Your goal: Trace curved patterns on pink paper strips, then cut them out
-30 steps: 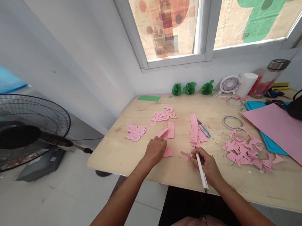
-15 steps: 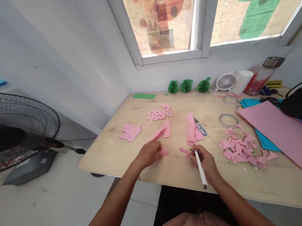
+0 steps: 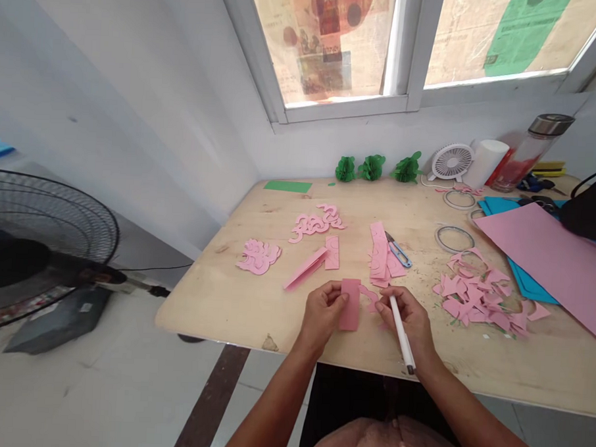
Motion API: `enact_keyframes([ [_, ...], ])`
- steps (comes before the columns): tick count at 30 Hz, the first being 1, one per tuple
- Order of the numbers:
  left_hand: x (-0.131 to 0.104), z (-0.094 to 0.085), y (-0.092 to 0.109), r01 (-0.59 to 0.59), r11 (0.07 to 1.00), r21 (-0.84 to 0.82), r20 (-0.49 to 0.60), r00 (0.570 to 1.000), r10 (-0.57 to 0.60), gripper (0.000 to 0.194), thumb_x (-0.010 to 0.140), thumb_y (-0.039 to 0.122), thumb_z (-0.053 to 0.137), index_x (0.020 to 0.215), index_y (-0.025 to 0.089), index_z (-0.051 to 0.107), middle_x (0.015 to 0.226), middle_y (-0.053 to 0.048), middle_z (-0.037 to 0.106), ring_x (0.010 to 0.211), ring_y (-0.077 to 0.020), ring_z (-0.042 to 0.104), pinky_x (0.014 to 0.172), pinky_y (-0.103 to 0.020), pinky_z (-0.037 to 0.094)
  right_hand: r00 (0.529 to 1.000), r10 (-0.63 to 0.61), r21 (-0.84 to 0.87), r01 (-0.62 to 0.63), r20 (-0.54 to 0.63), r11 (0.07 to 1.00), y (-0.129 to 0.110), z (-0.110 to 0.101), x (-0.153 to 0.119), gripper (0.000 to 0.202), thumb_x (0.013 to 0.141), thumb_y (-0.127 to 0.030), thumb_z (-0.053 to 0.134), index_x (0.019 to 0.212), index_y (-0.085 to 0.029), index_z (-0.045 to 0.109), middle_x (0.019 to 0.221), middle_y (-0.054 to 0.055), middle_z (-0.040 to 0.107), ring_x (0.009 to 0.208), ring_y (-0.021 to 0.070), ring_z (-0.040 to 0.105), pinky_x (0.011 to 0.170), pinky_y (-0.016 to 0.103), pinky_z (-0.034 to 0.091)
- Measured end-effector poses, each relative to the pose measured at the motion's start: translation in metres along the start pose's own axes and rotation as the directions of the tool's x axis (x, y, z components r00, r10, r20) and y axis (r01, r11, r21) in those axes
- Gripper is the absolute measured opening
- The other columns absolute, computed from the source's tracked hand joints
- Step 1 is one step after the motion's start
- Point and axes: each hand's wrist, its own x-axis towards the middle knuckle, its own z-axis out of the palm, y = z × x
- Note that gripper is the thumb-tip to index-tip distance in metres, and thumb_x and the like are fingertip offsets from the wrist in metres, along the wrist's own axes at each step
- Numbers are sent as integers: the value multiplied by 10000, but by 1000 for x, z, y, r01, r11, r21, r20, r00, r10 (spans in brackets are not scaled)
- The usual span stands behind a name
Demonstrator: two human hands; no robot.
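My left hand pinches a folded pink paper strip upright near the table's front edge. In my right hand lies a white pen, held between thumb and fingers, its dark end toward me. A wavy pink paper cutout is between the hands, touching or close to the right fingertips; whether it is gripped I cannot tell. Beyond the hands lie a folded pink strip, a short marked pink piece and a stack of pink strips beside blue-handled thread snips.
Curly pink cutouts and a second cutout pile lie at left. Pink scraps, tape rings and a large pink sheet occupy the right. Green paper shapes and a small fan stand along the wall.
My left hand has moved right from the folded strip, bringing a pink strip up beside the wavy cutout. My right hand keeps the pen and has shifted only slightly.
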Motion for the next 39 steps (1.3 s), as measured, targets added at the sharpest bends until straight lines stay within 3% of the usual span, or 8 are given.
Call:
enact_keyframes([
  [4, -4, 20, 5, 21, 975, -221, 9, 1000, -19, 416, 751, 486, 622, 967, 132, 658, 893, -102, 709, 751, -199, 667, 704, -312, 530, 998, 0, 33, 3, -66, 999, -3, 3, -2, 322, 698, -431, 722, 905, -217, 601, 685, -20, 564, 580, 122, 523, 489, 223, 436],
  [8, -7, 27, 10, 95, 889, -448, 34, 995, -89, 353, 706, 412, 711, 907, 123, 680, 854, -92, 714, 734, -185, 664, 703, -300, 533, 996, -29, 68, 36, -89, 997, -6, 6, -2, 337, 663, -405, 755, 903, -221, 607, 662, -36, 548, 554, 109, 496, 477, 213, 414],
  [12, -9, 31, 13, 112, 844, -524, 5, 992, -128, 308, 680, 372, 750, 853, 126, 681, 803, -71, 711, 681, -159, 652, 691, -285, 528, 995, -38, 69, 44, -97, 997, -7, 9, -2, 345, 672, -411, 751, 917, -212, 612, 658, -34, 533, 547, 111, 487, 472, 219, 412],
  [17, -8, 33, 12, 82, 851, -519, -50, 991, -126, 325, 669, 382, 758, 850, 124, 676, 755, -59, 696, 649, -149, 635, 648, -264, 513, 991, -56, 51, 62, -121, 997, -7, 5, -1, 336, 677, -392, 754, 924, -212, 615, 675, -35, 518, 566, 109, 484, 472, 208, 415],
  [25, -6, 34, 3, -131, 948, -288, -319, 947, 34, 214, 702, 312, 716, 684, 167, 560, 615, 35, 549, 569, -90, 507, 548, -185, 401, 976, -165, -153, 143, -141, 978, -13, 6, -9, 247, 763, -370, 682, 950, -224, 610, 747, -9, 569, 676, 148, 565, 599, 258, 497],
  [28, -7, 40, 4, -135, 949, -284, -316, 948, 40, 232, 708, 309, 714, 684, 174, 526, 613, 42, 530, 566, -87, 490, 546, -183, 393, 970, -207, -186, 182, -129, 966, -11, 11, -12, 195, 767, -343, 675, 906, -221, 613, 748, -2, 610, 700, 157, 599, 668, 280, 501],
  [34, -12, 49, 9, -65, 917, -393, -181, 983, -8, 277, 747, 412, 691, 777, 164, 573, 718, 0, 596, 673, -123, 563, 647, -223, 456, 982, -169, -123, 158, -83, 980, -4, 12, -12, 192, 782, -359, 649, 915, -223, 619, 718, 0, 625, 658, 159, 601, 616, 272, 502],
  [39, -15, 52, 9, -40, 916, -399, -146, 989, -20, 336, 774, 484, 653, 781, 148, 653, 756, -28, 647, 723, -143, 596, 685, -234, 463, 978, -176, -164, 156, -112, 974, -5, 12, -11, 213, 767, -386, 665, 896, -218, 636, 752, 16, 644, 704, 174, 618, 635, 280, 508],
])
